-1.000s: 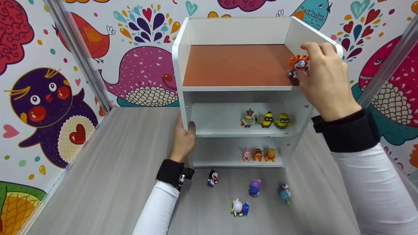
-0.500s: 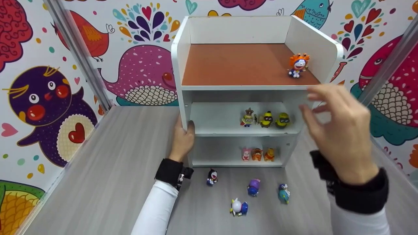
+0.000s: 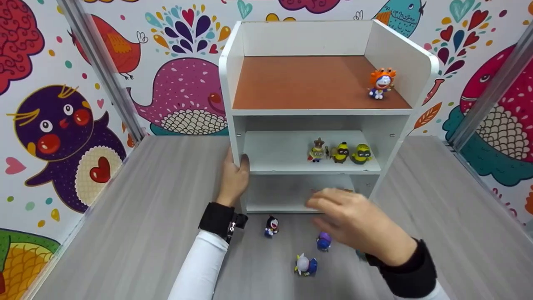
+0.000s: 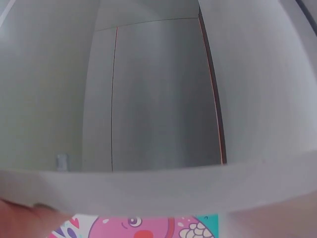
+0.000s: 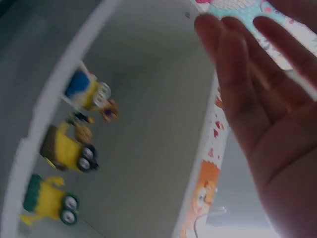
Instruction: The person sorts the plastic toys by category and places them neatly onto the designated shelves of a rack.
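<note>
Shelf (image 3: 306, 83) on grey, perhaps wooden surface (image 3: 166, 200); patterned wall (image 3: 179, 89) behind.

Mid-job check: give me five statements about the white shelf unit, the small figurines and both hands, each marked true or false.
1. The small orange-hooded figurine stands on the brown top panel of the white shelf unit. True.
2. The left hand grips the white shelf unit by its side panel. True.
3. The right hand pinches a figurine. False: the right hand holds nothing.
4. Four yellow goggled figurines stand on the white middle shelf. False: three stand there.
5. The small white-and-blue figurine lies on the grey wood-grain surface. True.
</note>
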Demonstrator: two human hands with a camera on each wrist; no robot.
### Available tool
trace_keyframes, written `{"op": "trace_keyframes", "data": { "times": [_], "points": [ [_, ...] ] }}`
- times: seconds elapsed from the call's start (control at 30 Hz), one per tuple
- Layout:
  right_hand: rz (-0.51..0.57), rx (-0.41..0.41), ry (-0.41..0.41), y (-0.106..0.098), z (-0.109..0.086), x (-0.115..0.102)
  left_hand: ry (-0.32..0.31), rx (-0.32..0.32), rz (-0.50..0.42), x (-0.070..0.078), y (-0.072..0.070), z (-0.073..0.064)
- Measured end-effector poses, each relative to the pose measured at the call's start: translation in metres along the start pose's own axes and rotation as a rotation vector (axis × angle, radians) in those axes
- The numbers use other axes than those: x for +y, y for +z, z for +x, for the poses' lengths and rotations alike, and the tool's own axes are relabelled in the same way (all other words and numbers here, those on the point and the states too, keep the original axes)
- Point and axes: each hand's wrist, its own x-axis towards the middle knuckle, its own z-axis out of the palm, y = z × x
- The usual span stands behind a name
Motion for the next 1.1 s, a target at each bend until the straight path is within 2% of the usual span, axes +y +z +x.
{"op": "trace_keyframes", "data": {
  "times": [0.17, 0.3, 0.43, 0.6, 0.77, 0.93, 1.1],
  "points": [
    [0.078, -0.158, -0.068, 0.025, -0.004, -0.003, 0.012, 0.002, 0.005, 0.0, -0.001, 0.0],
    [0.138, -0.365, -0.066, 0.04, -0.005, -0.009, 0.018, 0.001, -0.003, -0.002, 0.0, 0.002],
    [0.111, -0.581, -0.051, 0.058, -0.006, -0.017, 0.015, 0.003, -0.003, -0.003, 0.0, 0.002],
    [0.027, -0.776, -0.058, 0.084, -0.012, -0.026, 0.009, 0.007, -0.001, -0.003, 0.001, 0.001],
    [0.048, -0.893, 0.028, 0.095, -0.015, -0.027, 0.003, 0.004, 0.003, -0.002, 0.001, 0.001],
    [0.017, -0.905, 0.097, 0.097, -0.018, -0.028, -0.011, -0.016, 0.0, -0.002, 0.0, 0.001],
    [0.039, -0.936, 0.185, 0.099, -0.019, -0.026, -0.034, -0.021, 0.004, -0.001, -0.001, 0.0]
  ]
}}
